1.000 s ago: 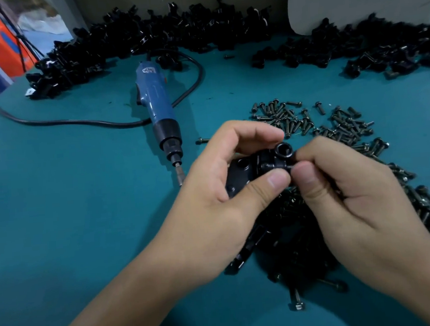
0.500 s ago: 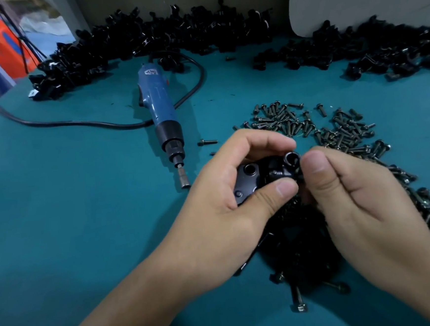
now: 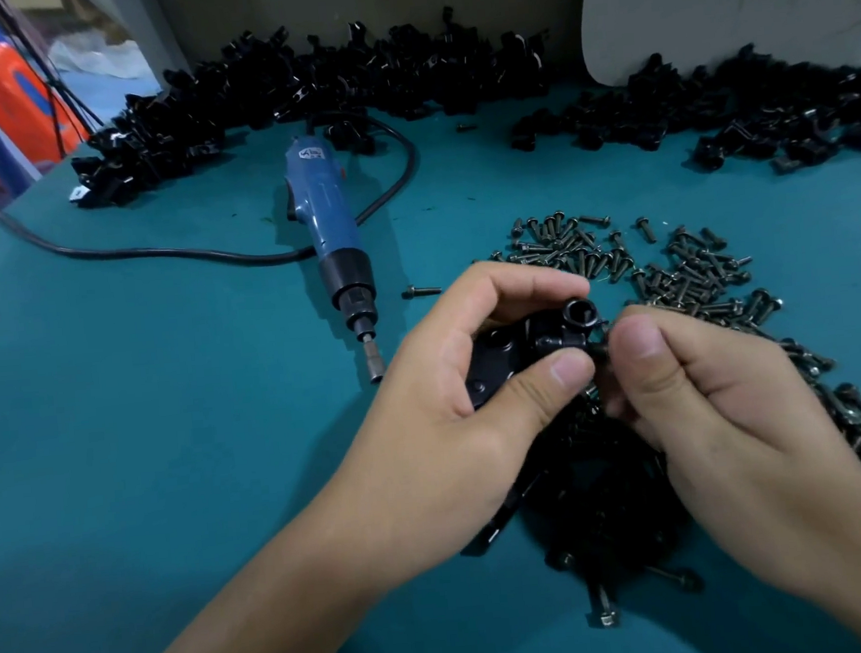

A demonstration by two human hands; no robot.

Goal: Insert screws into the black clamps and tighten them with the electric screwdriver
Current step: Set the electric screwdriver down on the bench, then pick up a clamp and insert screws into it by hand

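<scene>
On the teal tabletop [image 3: 119,454], the left hand [image 3: 456,417] gripped a black clamp [image 3: 538,348] while the right hand [image 3: 717,396] pinched a screw [image 3: 600,350] at its side.

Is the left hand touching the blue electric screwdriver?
Apart. The head view shows the blue electric screwdriver lying with bare teal table between its bit and the left hand, which holds a black clamp.

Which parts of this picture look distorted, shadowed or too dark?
Head view: wide-angle bending bows the teal table; the black plastic clamp piles merge into featureless masses; the left hand and right hand shade the dark heap below; the blue electric screwdriver looks sharp.
</scene>
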